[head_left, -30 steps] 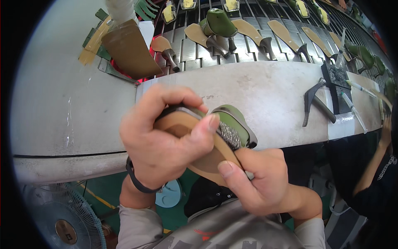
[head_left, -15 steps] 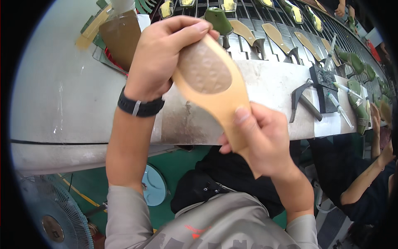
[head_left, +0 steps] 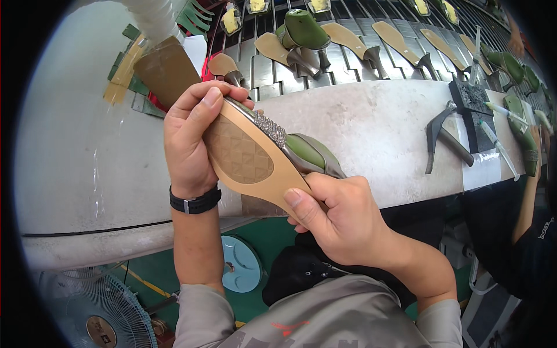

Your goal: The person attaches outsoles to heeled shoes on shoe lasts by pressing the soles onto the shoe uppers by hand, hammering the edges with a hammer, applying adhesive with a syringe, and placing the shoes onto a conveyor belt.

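Shoe (head_left: 255, 156) between left hand (head_left: 191, 139) and right hand (head_left: 342, 220), before the workbench (head_left: 371, 127); conveyor rack (head_left: 348, 40) behind, fan (head_left: 98, 313) below left.

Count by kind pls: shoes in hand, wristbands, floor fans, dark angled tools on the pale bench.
shoe, gripped by left hand and right hand: 1
black wristband: 1
floor fan: 1
dark angled tool: 1
Total: 4

Tan sole (head_left: 255, 168), diamond-patterned tread; olive-green last (head_left: 310, 152); black wristband (head_left: 194, 201).
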The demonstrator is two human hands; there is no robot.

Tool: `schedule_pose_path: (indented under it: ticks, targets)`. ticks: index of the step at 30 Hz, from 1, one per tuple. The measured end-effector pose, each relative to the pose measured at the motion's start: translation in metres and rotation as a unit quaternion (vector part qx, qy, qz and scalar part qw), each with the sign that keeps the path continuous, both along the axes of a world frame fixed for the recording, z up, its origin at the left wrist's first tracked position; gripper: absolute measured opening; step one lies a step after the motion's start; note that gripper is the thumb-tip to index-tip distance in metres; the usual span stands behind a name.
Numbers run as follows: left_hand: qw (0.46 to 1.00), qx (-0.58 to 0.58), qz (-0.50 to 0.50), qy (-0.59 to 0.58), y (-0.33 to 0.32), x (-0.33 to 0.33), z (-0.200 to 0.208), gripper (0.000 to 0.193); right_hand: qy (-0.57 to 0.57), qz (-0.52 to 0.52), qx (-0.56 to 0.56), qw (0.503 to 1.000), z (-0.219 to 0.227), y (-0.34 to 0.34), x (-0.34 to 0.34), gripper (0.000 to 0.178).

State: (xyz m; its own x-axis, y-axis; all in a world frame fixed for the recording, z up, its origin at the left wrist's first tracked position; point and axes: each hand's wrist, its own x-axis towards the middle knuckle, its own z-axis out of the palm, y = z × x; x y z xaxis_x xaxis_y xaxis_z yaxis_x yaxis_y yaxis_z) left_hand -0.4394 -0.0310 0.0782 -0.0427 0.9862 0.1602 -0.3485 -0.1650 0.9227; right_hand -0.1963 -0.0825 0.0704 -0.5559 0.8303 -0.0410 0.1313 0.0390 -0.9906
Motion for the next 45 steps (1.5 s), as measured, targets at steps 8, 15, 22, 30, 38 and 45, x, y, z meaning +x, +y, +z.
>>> schedule_pose_path:
  ticks: [8,15,22,30,38,45]
  targets:
    - [1.000,-0.008,0.006,0.005,0.003,0.009,0.004,0.019,-0.006,-0.011,-0.006,1.000,0.001,0.007,0.006,0.026]
    - [0.997,0.007,-0.056,0.053,0.009,0.026,0.030,0.018,-0.227,-0.060,0.353,0.906,0.056,0.044,0.031,0.044]
    - [0.988,-0.030,-0.104,-0.110,0.037,0.061,-0.017,0.049,-0.023,-0.087,0.064,0.994,0.077,0.068,0.075,0.051]
    - [0.984,-0.091,0.112,0.101,-0.022,0.106,-0.112,0.067,0.339,-0.258,-0.266,0.865,-0.026,-0.063,0.106,0.052]
    - [0.970,0.141,-0.104,0.169,0.025,0.079,-0.088,0.088,-0.185,-0.123,0.087,0.971,0.005,-0.011,0.087,0.053]
    - [0.981,0.110,-0.103,0.119,0.018,0.072,-0.100,0.105,-0.216,0.028,0.365,0.905,0.056,0.054,0.018,0.028]
